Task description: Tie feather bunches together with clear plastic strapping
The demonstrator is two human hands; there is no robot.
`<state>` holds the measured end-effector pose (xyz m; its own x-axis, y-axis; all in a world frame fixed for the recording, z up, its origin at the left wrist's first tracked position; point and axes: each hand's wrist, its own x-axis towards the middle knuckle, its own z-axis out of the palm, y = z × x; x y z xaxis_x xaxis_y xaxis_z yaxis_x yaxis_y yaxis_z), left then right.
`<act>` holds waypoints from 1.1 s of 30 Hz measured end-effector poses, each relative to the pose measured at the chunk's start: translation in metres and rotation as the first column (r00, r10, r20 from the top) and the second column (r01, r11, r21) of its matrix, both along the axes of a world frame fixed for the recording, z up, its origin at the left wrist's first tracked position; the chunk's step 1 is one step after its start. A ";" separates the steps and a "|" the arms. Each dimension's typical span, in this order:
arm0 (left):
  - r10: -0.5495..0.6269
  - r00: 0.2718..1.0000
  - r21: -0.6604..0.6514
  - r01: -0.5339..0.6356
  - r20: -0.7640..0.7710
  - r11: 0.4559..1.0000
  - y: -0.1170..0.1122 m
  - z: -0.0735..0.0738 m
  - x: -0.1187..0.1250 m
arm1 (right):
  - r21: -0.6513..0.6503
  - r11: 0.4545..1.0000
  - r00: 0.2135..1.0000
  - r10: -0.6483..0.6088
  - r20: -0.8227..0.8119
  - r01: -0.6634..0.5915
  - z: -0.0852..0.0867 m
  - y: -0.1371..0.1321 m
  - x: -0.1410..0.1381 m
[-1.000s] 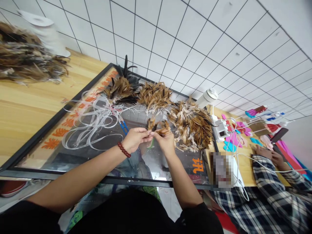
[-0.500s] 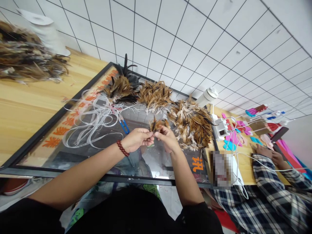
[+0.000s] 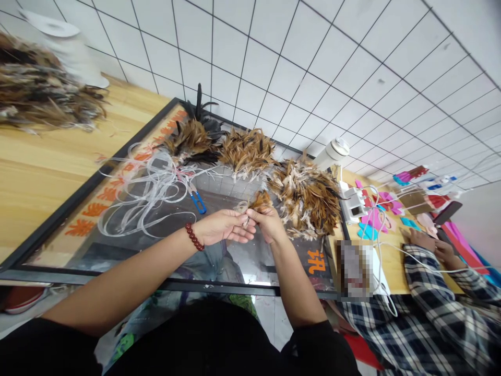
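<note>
My right hand (image 3: 269,224) is closed on a small bunch of brown feathers (image 3: 261,200), tips pointing up and away. My left hand (image 3: 225,226), with a dark red bead bracelet (image 3: 194,236), meets it and pinches the pale lower ends between thumb and forefinger; its other fingers are stretched out. A thin pale loop (image 3: 241,206) shows just above the left fingertips; whether it is part of the bunch I cannot tell. Beyond the hands lie a brown feather pile (image 3: 248,151) and a bigger one (image 3: 309,198). Blue-handled thread snips (image 3: 199,201) lie left of my hands.
Tangled translucent ribbon (image 3: 146,183) spreads over the black-framed glass panel (image 3: 117,256). Dark feathers (image 3: 207,128) stand at the back. Far left are more feathers (image 3: 43,89) and a white spool (image 3: 74,52). Rightward are a white bottle (image 3: 332,152), cables and a co-worker's plaid sleeve (image 3: 422,271).
The small feather bunch has tilted right and sits further into my right hand. My left fingers have straightened, and a pale loop now shows above them.
</note>
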<state>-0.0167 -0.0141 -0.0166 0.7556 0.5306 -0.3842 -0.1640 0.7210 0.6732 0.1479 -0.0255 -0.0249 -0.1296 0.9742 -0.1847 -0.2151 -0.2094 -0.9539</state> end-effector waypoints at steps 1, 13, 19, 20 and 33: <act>0.014 1.000 0.014 -0.014 -0.011 1.000 0.000 -0.001 0.001 | -0.002 1.000 1.000 0.005 0.023 -0.005 0.000 0.000 0.000; 0.374 0.921 -0.116 -0.363 0.105 0.925 0.001 -0.009 0.006 | 0.597 0.786 0.566 -0.423 0.708 -0.160 0.009 -0.015 -0.013; 0.502 0.853 -0.081 -0.495 0.146 0.865 0.004 -0.004 0.005 | 0.646 0.762 0.493 -0.546 0.678 -0.043 0.017 -0.005 0.012; 0.522 0.839 -0.072 -0.517 0.151 0.853 0.005 -0.002 0.004 | 0.636 0.772 0.466 -0.565 0.681 0.006 0.019 -0.002 0.023; 0.511 0.838 -0.050 -0.511 0.193 0.858 0.007 -0.008 0.002 | 0.248 0.968 0.117 -0.242 0.963 -0.039 0.005 0.004 0.056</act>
